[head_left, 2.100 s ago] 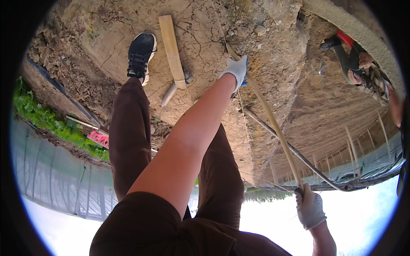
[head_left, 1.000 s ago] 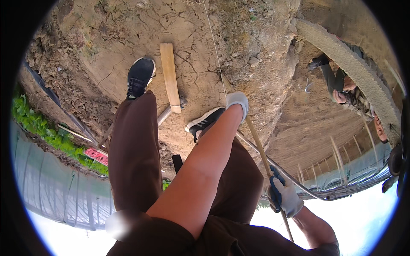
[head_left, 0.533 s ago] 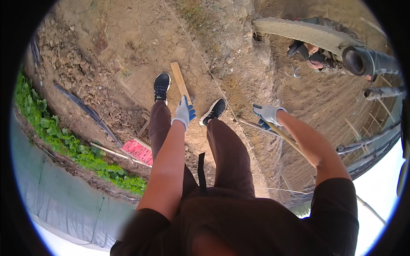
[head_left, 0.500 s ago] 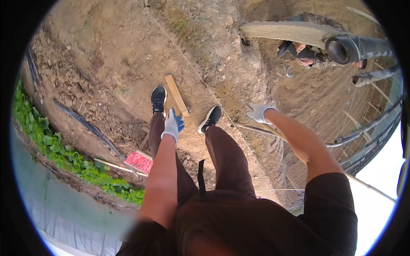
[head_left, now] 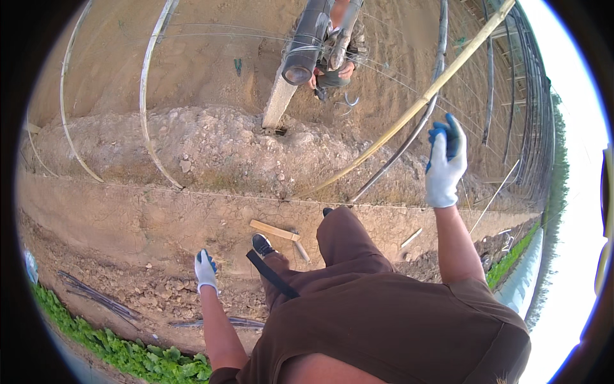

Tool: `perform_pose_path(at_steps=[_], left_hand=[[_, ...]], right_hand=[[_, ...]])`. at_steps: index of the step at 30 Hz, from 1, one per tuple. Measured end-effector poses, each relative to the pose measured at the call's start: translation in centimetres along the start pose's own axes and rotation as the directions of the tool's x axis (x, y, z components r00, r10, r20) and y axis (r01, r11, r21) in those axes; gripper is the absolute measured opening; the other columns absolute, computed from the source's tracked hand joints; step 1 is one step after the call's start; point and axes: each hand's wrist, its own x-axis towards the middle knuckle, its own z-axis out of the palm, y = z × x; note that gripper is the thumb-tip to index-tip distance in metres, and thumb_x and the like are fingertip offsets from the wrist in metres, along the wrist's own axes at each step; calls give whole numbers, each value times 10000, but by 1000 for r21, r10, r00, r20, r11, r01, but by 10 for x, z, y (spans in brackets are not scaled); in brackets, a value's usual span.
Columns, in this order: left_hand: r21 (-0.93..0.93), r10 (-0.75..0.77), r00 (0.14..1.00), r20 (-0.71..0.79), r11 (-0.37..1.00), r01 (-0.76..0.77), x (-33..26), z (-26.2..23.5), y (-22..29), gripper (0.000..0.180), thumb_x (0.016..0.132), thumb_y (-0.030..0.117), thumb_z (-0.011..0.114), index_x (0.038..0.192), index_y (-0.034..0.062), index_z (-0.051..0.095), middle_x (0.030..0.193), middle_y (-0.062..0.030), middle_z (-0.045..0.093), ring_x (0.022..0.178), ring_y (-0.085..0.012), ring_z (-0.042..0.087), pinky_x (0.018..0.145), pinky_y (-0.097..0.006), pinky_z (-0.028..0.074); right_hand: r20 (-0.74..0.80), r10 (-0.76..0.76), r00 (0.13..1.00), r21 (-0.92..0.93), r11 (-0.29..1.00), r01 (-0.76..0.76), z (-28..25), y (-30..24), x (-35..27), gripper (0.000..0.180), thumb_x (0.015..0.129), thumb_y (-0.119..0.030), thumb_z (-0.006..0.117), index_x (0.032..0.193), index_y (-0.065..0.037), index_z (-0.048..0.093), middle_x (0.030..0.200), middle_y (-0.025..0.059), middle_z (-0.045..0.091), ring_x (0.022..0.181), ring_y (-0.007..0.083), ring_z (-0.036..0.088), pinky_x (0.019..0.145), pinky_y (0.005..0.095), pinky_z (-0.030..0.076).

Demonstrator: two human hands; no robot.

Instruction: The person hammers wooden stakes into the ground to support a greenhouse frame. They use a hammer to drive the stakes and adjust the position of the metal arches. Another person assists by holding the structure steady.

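Note:
My right hand [head_left: 446, 163], in a white glove with blue palm and fingers, is raised with its fingers loosely bent and apart. Nothing shows in it. Just beyond it a long yellowish bamboo pole [head_left: 409, 117] slants up from the ground to the upper right. Beside that pole a darker curved pole [head_left: 404, 160] rises from the soil. My left hand [head_left: 205, 271], gloved alike, hangs low at the left over the bare earth, fingers slightly bent and holding nothing visible. A wooden plank [head_left: 274, 230] and a hammer-like tool [head_left: 301, 248] lie near my foot.
Beyond a dirt ridge [head_left: 211, 147], a person [head_left: 332, 73] crouches beside a slanting concrete post [head_left: 279, 102] and a black pipe [head_left: 304, 54]. Curved poles [head_left: 144, 96] stand at the left. A string [head_left: 243, 197] runs along the ground. Green plants [head_left: 121, 349] grow at lower left.
My view has turned to the right, toward the ridge and the poles. My right hand, earlier beside the bamboo pole, is now raised apart from it. My left hand has swung out to the left.

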Motion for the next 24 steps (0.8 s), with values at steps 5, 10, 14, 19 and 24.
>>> perform_pose_path(at_steps=[5, 10, 14, 19, 24], left_hand=[[219, 249, 823, 510, 888, -404, -55, 237, 138, 585, 1032, 406, 681, 1487, 69, 534, 1200, -51, 710, 1008, -130, 649, 864, -286, 526], [190, 121, 502, 856, 829, -525, -140, 432, 243, 892, 965, 371, 780, 1645, 68, 288, 1624, -202, 404, 1508, -267, 391, 1209, -398, 375], [20, 247, 535, 808, 896, -443, -112, 528, 233, 894, 966, 499, 738, 1630, 55, 336, 1558, -168, 504, 1410, -256, 498, 1154, -366, 399], [-41, 184, 708, 682, 976, -215, -72, 576, 229, 326, 1072, 303, 649, 1246, 29, 672, 975, 27, 675, 808, -70, 610, 752, -250, 524], [-52, 286, 799, 528, 951, -306, -66, 583, 229, 238, 1025, 284, 708, 1004, 47, 702, 768, 56, 588, 638, -47, 499, 576, -251, 426]], right_hand=[[-227, -78, 971, -71, 995, 64, -25, 15, 184, 961, 933, -411, 813, 1629, -5, 290, 1349, 166, 588, 1102, 175, 621, 882, 297, 537], [92, -27, 995, 209, 978, 7, 45, 39, 321, 887, 872, -422, 848, 1529, -26, 402, 1257, 132, 700, 1141, 237, 709, 935, 351, 576], [109, 150, 983, 504, 844, -185, 189, 96, 394, 158, 941, -60, 627, 1064, -78, 529, 761, 38, 591, 568, 164, 609, 497, 327, 542], [29, 100, 995, 157, 982, -103, 311, 181, 431, 311, 841, -146, 687, 1134, -46, 664, 875, 125, 713, 769, 253, 679, 711, 387, 552], [103, 208, 973, 14, 978, -210, 336, 220, 430, 359, 842, -179, 664, 1174, -42, 676, 1022, 179, 747, 981, 344, 721, 861, 427, 564]])
